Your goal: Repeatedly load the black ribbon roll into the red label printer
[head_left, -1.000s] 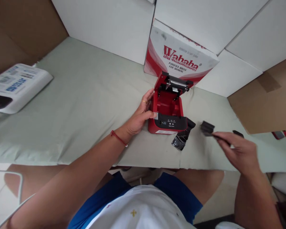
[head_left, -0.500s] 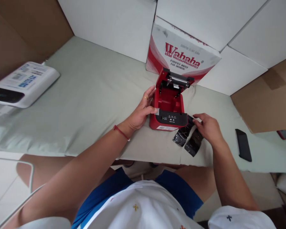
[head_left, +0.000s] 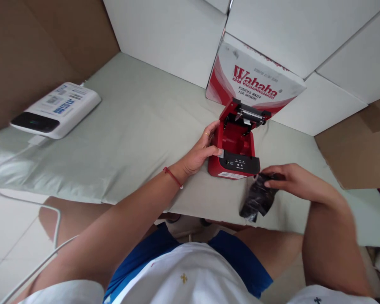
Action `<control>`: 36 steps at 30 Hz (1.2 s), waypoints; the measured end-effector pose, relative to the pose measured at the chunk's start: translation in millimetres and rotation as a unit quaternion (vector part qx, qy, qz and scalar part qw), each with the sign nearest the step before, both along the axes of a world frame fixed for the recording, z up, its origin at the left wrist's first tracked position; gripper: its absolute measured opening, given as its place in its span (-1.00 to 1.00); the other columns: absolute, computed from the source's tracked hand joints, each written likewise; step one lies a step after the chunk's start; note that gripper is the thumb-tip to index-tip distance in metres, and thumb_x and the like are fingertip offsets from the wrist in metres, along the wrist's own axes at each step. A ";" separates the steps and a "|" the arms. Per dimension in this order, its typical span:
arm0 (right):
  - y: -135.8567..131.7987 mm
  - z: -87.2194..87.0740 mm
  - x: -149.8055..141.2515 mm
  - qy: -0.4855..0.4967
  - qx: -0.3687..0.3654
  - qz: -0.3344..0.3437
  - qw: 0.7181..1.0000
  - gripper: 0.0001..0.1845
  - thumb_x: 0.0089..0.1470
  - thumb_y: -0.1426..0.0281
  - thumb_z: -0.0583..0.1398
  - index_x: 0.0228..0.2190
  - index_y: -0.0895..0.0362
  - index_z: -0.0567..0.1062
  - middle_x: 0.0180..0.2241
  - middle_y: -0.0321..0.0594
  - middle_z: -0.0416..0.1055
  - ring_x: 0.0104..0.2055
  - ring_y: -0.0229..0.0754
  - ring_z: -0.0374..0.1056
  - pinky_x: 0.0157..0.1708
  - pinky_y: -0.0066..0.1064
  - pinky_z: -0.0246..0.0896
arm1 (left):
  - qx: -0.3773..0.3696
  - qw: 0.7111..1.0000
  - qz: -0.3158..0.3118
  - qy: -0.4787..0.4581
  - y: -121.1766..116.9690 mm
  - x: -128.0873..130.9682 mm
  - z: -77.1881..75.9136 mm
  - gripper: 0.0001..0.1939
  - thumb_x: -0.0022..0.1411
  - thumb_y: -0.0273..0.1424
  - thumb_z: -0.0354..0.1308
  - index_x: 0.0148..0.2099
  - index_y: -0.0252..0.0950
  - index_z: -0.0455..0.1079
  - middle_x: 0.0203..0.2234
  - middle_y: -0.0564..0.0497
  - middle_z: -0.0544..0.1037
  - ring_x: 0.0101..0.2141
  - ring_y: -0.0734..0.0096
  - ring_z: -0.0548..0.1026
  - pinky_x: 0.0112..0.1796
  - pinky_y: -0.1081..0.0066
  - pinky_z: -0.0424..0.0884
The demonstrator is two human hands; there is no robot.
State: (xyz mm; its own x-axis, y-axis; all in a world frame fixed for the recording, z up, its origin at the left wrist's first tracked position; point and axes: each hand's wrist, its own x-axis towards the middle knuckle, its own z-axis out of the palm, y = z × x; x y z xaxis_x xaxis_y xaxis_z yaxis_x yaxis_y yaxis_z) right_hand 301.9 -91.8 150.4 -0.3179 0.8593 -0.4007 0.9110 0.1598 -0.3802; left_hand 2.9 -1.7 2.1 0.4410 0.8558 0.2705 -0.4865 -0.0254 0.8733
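Observation:
A red and black receipt printer [head_left: 237,166] sits on the cloth-covered surface with its lid [head_left: 245,112] raised; its paper bay looks bare inside. My left hand [head_left: 202,154] wraps its left side, thumb resting by a grey latch at the front corner. To the right of the printer, my right hand [head_left: 291,181] pinches the top of a crumpled black plastic wrapper [head_left: 259,196]. The wrapper hangs down near the front edge; whether it touches the cloth I cannot tell. Some of the right fingers are blurred.
Behind the printer stands a white and red water carton [head_left: 256,80]. A white device [head_left: 57,109] with a black front panel and a cable [head_left: 25,202] lies at the left. Brown cardboard [head_left: 357,143] flanks the right side. Pale green cloth [head_left: 145,126] covers the surface.
My right hand has pulled the black wrapper a little away from the printer, toward the front right. My view has shifted left, and my right arm now hides the phone seen before.

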 end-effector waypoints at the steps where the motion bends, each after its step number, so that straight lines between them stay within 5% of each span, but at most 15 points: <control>1: -2.4 20.2 -3.1 0.043 -0.053 0.036 0.997 -0.65 0.35 0.04 0.30 0.00 -0.10 0.75 -0.12 -0.28 0.76 -0.21 -0.09 0.65 -0.20 -0.32 0.57 | 0.001 1.000 -0.001 0.000 0.4 0.1 0.1 0.06 0.08 -0.24 0.34 0.59 0.08 0.06 0.64 0.04 0.06 0.62 -0.14 -0.06 0.59 -0.18 -0.10; 4: 0.3 65.0 -22.3 0.081 -0.023 0.070 0.994 -0.52 0.34 -0.09 0.30 0.07 -0.09 0.74 -0.13 -0.21 0.75 -0.25 -0.08 0.62 -0.30 -0.32 0.54 | 0.002 1.000 0.002 -0.002 1.9 0.2 -0.2 0.09 0.07 -0.26 0.35 0.60 0.07 0.04 0.63 0.02 0.07 0.63 -0.13 -0.06 0.59 -0.17 -0.12; 6: 12.5 71.9 -42.0 0.061 0.050 0.057 0.995 -0.48 0.30 -0.07 0.33 0.12 -0.07 0.72 -0.26 -0.25 0.71 -0.40 -0.15 0.52 -0.40 -0.35 0.45 | 0.000 1.000 0.003 -0.002 2.8 0.2 -1.0 0.09 0.07 -0.25 0.36 0.60 0.08 0.03 0.63 0.02 0.08 0.62 -0.13 -0.05 0.59 -0.18 -0.12; 10: 50.1 40.9 -81.4 -0.007 0.172 0.033 0.984 -0.58 0.27 0.22 0.33 0.12 -0.02 0.72 -0.15 -0.24 0.73 -0.34 -0.15 0.52 -0.24 -0.30 0.46 | 0.004 1.000 0.004 0.002 3.4 0.2 -3.0 0.08 0.08 -0.26 0.35 0.60 0.12 0.02 0.64 0.05 0.05 0.63 -0.08 -0.06 0.59 -0.16 -0.11; 14: 82.0 6.8 -99.4 -0.089 0.169 0.055 0.980 -0.63 0.20 0.40 0.29 0.02 0.01 0.74 -0.05 -0.19 0.75 -0.12 -0.02 0.61 -0.12 -0.25 0.46 | 0.015 1.000 0.001 0.001 4.0 1.3 -4.6 0.08 0.10 -0.26 0.35 0.61 0.10 0.01 0.64 0.02 0.05 0.63 -0.11 -0.06 0.59 -0.17 -0.13; 24: 113.3 -6.8 -107.7 -0.175 0.081 0.119 0.974 -0.75 0.23 0.32 0.35 -0.09 0.00 0.78 -0.17 -0.16 0.74 -0.20 -0.01 0.58 -0.22 -0.27 0.36 | 0.013 1.000 0.008 0.001 7.5 5.9 -7.2 0.11 0.08 -0.27 0.36 0.61 0.03 0.00 0.63 -0.05 0.07 0.62 -0.16 -0.07 0.58 -0.19 -0.15; 28: 103.6 -3.1 -101.3 -0.141 0.085 0.126 0.978 -0.67 0.29 0.28 0.29 0.03 0.01 0.75 -0.02 -0.12 0.73 -0.05 0.03 0.61 -0.02 -0.22 0.46 | 0.012 1.000 0.005 0.000 5.7 4.6 -5.8 0.11 0.09 -0.27 0.37 0.61 0.05 0.00 0.63 -0.03 0.05 0.62 -0.17 -0.06 0.58 -0.19 -0.15; 31: 73.8 5.0 -85.5 -0.021 0.155 0.074 0.985 -0.56 0.41 0.18 0.21 0.17 0.04 0.67 0.15 -0.08 0.67 0.09 0.04 0.60 0.14 -0.14 0.49 | 0.015 1.000 0.003 -0.008 4.8 3.8 -4.2 0.10 0.10 -0.25 0.39 0.61 0.04 0.00 0.64 -0.03 0.04 0.62 -0.17 -0.05 0.58 -0.18 -0.16; 36: 4.4 3.9 -59.3 0.087 0.177 0.059 0.979 -0.16 0.29 -0.10 0.37 0.44 -0.06 0.40 0.38 0.01 0.45 0.04 0.00 0.61 -0.18 -0.24 0.62 | 0.014 1.000 -0.002 -0.016 7.8 4.4 -5.9 0.10 0.11 -0.24 0.40 0.61 0.05 0.00 0.64 -0.04 0.03 0.62 -0.18 -0.03 0.58 -0.21 -0.13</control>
State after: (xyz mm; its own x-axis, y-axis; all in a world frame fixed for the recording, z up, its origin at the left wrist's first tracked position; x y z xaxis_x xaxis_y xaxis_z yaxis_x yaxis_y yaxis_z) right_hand 242.6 -87.4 154.3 -0.4598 0.8879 -0.0145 0.8046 0.4096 -0.4299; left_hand 7.3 6.1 -3.8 0.4354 0.8457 0.3084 -0.5146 -0.0473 0.8562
